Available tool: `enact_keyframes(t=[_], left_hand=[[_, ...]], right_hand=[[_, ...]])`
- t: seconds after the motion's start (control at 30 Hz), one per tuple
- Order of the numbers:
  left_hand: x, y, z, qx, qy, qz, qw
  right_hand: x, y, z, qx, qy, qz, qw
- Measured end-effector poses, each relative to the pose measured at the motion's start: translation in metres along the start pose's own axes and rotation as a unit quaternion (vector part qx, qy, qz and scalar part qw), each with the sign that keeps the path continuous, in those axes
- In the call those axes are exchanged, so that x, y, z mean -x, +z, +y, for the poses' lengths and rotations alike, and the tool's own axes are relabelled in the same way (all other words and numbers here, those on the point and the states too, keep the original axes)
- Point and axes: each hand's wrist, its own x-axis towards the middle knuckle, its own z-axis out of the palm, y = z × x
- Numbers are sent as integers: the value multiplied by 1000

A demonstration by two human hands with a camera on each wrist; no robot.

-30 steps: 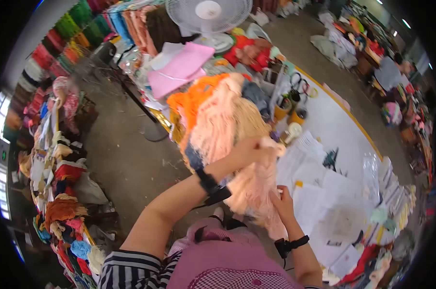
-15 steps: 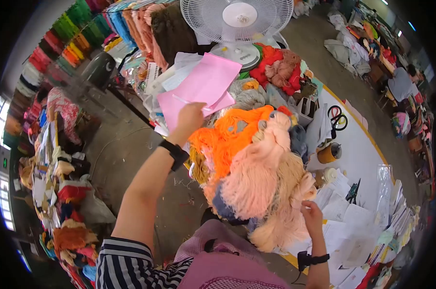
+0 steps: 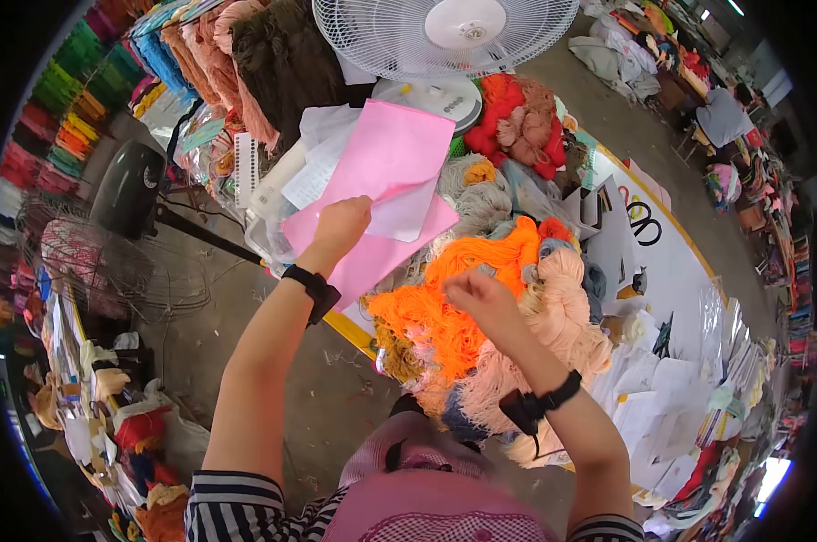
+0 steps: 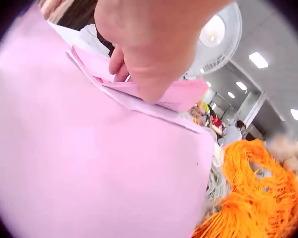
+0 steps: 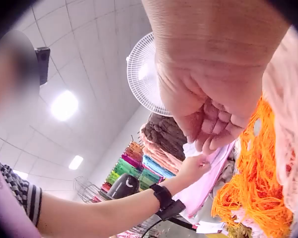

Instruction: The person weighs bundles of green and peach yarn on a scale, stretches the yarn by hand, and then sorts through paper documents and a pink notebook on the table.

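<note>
My left hand (image 3: 343, 226) pinches the edge of the pink paper sheets (image 3: 336, 176), with a white sheet (image 3: 404, 212) among them. Up close in the left wrist view, the thumb and fingers (image 4: 120, 69) bend over a lifted pink flap. Above the orange yarn (image 3: 444, 312) hangs my right hand (image 3: 488, 307), its fingers loosely curled with nothing in them, as the right wrist view also shows. Beside and beneath it lie pale peach yarn skeins (image 3: 557, 316), heaped on the orange yarn's right side.
A white fan (image 3: 444, 36) stands behind the papers, near red yarn (image 3: 494, 117). A dark floor fan (image 3: 133, 190) stands on the left. Scissors (image 3: 645, 224) and paper sheets (image 3: 652, 397) lie on the white table (image 3: 670, 262) at the right.
My right hand has let go of the peach yarn and moved left over the orange yarn. My left hand, earlier at the yarn, has gone to the pink sheets and lifted an edge.
</note>
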Motion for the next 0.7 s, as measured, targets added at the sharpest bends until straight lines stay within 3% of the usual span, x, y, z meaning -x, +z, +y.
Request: enact_keyframes(t=[0.13, 0.2, 0.23, 0.3, 0.33, 0.4, 0.53, 0.67, 0.7], left_hand=[[14, -16, -2, 87, -24, 31, 995], [33, -24, 3, 210, -75, -37, 974], [42, -32, 11, 210, -72, -41, 974], [58, -46, 29, 342, -129, -123, 923], [61, -53, 36, 343, -130, -127, 922], [65, -63, 46, 396, -121, -162, 895], [66, -49, 32, 395, -128, -201, 887], [69, -27, 27, 484, -134, -225, 835], [69, -27, 30, 520, -130, -221, 815]], right_hand=[[-66, 11, 37, 26, -78, 68, 994], [-87, 13, 38, 73, -90, 145, 983], [-90, 15, 25, 70, -88, 148, 983], [-92, 20, 0, -45, 116, 94, 988], [-95, 23, -4, -127, 142, 67, 979], [-99, 32, 5, -149, 142, 48, 977], [-99, 38, 15, -200, 150, 37, 968], [-97, 44, 10, -240, 165, 39, 956], [-98, 45, 14, -189, 128, 64, 971]])
